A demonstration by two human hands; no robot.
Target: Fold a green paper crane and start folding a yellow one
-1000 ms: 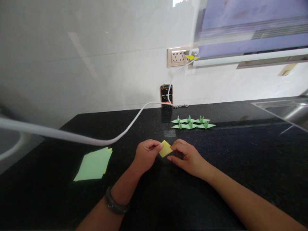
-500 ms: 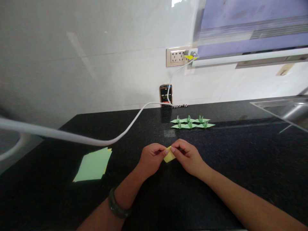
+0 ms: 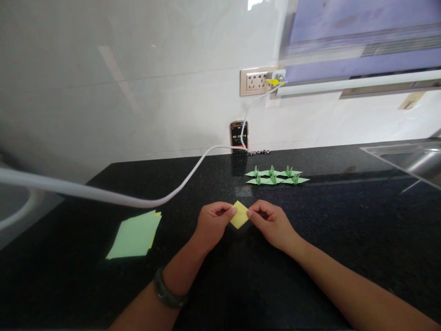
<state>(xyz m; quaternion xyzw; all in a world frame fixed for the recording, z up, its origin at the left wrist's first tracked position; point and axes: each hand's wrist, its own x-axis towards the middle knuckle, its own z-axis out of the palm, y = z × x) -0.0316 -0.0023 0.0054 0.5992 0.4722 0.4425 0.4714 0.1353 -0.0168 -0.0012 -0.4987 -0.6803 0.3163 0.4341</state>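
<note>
At your far left, a thick white cable (image 3: pixel 113 196) curves over the polished black speckled counter (image 3: pixel 327 230). Beneath it lies a loose stack of pale green paper sheets (image 3: pixel 133 235), yellow edges poking out at its right side; these sheets lie flat, with no folding visible on the top one. A dark, rounded bangle (image 3: pixel 167 290) circles your left wrist. Your left hand (image 3: pixel 214 225) pinches the left corner of a small yellow paper diamond (image 3: pixel 239 216), thumb on top. That diamond is in front of you, between your two hands; whether it rests on the counter or is slightly raised, I can't tell. It looks smaller than the stacked sheets, so it is probably partly folded, but it has no wings or neck. Your right hand (image 3: pixel 272 225) grips the opposite corner between thumb and fingers. Beyond it, six pale green folded paper cranes (image 3: pixel 273 179) stand in two rows of three, apparently finished. By that measure, most of the yellow piece's shaping seems left to do.
</note>
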